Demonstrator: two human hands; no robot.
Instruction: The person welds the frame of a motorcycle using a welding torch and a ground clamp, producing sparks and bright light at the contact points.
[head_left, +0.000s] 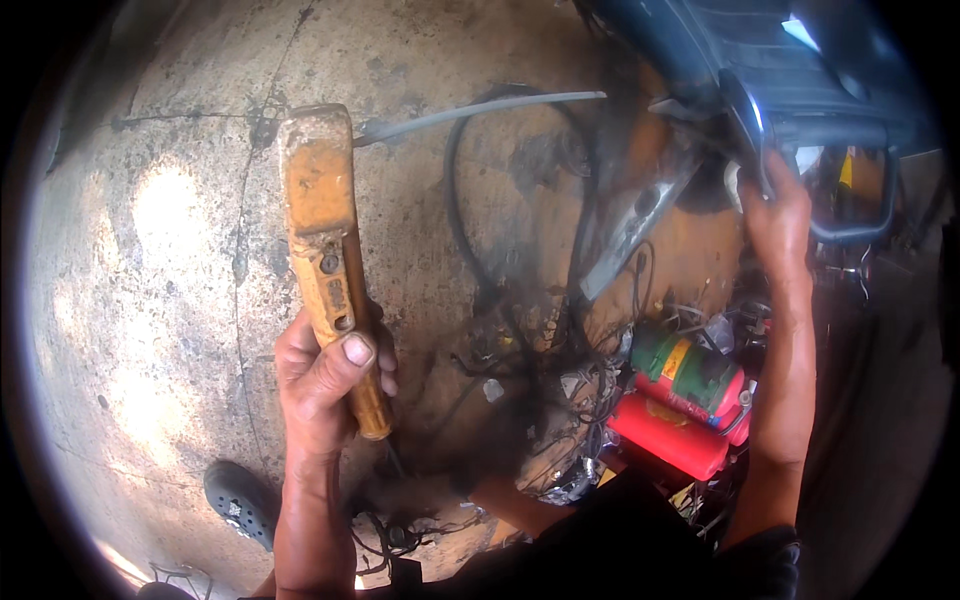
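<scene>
The left hand (325, 375) is closed around the lower part of a worn yellow tool (322, 190), with its thumb pressed on the front. The tool is held above the stained floor (410, 210). From behind its upper part, a thin grey strip (500, 102) goes right; whether they are joined, I cannot tell. Far right of the tool, the right hand (780, 210) touches a blue-grey frame (850, 234); its fingers are partly hidden, so I cannot tell its grip. Lower right of the tool lies a red cylinder (670, 438).
</scene>
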